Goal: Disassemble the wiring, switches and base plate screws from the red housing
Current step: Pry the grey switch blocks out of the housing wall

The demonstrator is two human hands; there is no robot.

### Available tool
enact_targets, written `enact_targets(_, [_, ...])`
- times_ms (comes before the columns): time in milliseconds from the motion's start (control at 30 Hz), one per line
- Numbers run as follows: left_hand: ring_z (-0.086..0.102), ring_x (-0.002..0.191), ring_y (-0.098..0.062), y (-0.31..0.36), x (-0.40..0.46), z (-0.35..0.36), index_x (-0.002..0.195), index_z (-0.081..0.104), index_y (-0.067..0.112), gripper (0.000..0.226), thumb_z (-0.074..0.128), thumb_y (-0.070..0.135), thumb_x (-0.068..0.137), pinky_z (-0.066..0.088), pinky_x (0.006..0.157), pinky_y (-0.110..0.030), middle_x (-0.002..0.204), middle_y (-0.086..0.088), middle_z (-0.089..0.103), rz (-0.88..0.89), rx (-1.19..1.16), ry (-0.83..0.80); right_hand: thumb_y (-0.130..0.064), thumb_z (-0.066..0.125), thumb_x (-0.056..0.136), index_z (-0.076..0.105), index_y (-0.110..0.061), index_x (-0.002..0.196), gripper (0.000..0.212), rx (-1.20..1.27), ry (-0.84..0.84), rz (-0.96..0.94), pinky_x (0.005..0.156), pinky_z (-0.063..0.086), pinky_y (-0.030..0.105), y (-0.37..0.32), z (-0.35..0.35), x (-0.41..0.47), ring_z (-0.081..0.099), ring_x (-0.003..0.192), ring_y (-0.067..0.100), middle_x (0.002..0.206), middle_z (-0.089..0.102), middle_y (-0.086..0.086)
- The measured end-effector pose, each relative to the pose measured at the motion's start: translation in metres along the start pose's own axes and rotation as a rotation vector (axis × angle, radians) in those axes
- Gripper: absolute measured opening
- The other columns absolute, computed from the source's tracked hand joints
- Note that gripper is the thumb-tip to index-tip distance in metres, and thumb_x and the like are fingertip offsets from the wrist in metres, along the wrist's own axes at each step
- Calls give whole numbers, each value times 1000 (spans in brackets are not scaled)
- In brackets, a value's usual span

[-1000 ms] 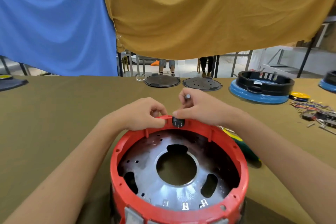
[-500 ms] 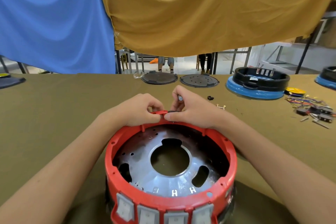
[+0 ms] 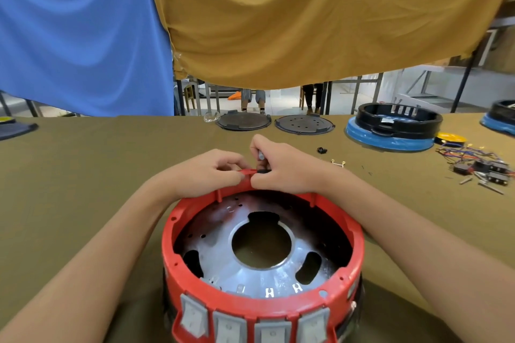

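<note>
Backdrop: blue cloth (image 3: 80,33) and mustard cloth (image 3: 320,17) hang behind my olive-covered table (image 3: 83,164).
Red housing: the red housing (image 3: 262,256) sits on the table right before me, open side up, its metal base plate (image 3: 262,264) inside with a round centre hole.
Switches: grey rocker switches (image 3: 253,326) line the near wall.
Left hand: my left hand (image 3: 206,172) curls over the far rim, fingertips pinching the red edge.
Right hand: my right hand (image 3: 281,170) pinches a small black part (image 3: 261,171) at the same rim; a grey stub (image 3: 261,155) shows between my fingers.
Loose parts: a pile of wires and switches (image 3: 482,164) lies far right, near a blue-and-black housing (image 3: 393,128).
Far edge: two dark round plates (image 3: 274,122) lie side by side.
</note>
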State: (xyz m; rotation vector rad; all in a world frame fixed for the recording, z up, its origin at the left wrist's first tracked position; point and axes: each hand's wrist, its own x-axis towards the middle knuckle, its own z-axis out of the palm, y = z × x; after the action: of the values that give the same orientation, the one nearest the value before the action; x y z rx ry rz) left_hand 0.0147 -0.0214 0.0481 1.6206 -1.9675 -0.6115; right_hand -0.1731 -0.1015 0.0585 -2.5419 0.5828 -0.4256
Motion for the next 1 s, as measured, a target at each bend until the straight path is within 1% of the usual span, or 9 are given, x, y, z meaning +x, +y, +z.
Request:
enact_targets(67, [69,94,-25,-3,-2,-2,105,70,36,23,58,40,87,52,93,-47,95,-1,75,-4,-51,24,-19,64,86,34,-18,92,31,11,2,0,62,36,27,0,-2,1,37,67,12,80,49,-1])
enact_targets(200, [71,88,-21,-7,-1,1,103,73,31,23,62,40,85,53,92,-47,92,-4,75,-7,-134,85,-17,65,86,35,-16,94,31,54,8,22,67,39,30,2,-3,3,40,69,14,83,51,1])
enact_targets(367, [69,82,-12,-8,-1,6,99,74,31,22,65,42,83,52,82,-33,89,0,75,-11,-213,98,-28,74,87,34,-16,95,43,138,13,34,67,40,28,3,-3,2,44,70,12,84,54,1])
enact_targets(467, [69,82,-11,-10,0,7,100,75,27,22,65,37,83,51,79,-26,90,1,75,-29,-284,89,-17,74,87,35,-15,96,41,202,-7,58,70,42,31,3,-5,2,46,74,13,88,56,6])
enact_targets(600, [68,86,-14,-14,-1,7,108,73,20,20,67,27,90,53,86,-30,96,-4,74,-30,-345,73,-8,70,87,34,-15,96,38,230,-28,78,71,42,33,0,-5,2,46,75,15,89,54,9])
enact_targets(733, [67,95,-21,-14,-1,7,117,69,13,22,63,17,96,52,95,-36,109,-15,72,-37,-382,57,-4,67,87,34,-15,96,36,236,-35,80,71,41,34,-1,-5,2,46,75,16,88,51,10])
enact_targets(800, [67,96,-20,-13,-1,7,118,69,13,22,61,14,97,52,95,-35,111,-16,71,-38,-380,55,-3,65,88,33,-15,96,35,230,-39,79,69,40,33,-1,-5,3,45,73,16,87,51,10])
enact_targets(900, [68,96,-19,-13,-1,8,117,69,14,27,66,21,91,52,94,-34,110,-15,72,-44,-398,58,-2,64,88,32,-16,95,36,232,-35,76,66,40,29,0,-4,3,45,69,13,84,51,8])
enact_targets(1000, [68,95,-20,-13,-1,8,116,70,15,29,64,24,89,52,96,-36,110,-15,71,-51,-409,53,-2,64,88,31,-17,94,37,226,-22,76,59,40,20,0,-4,3,44,63,9,83,50,7])
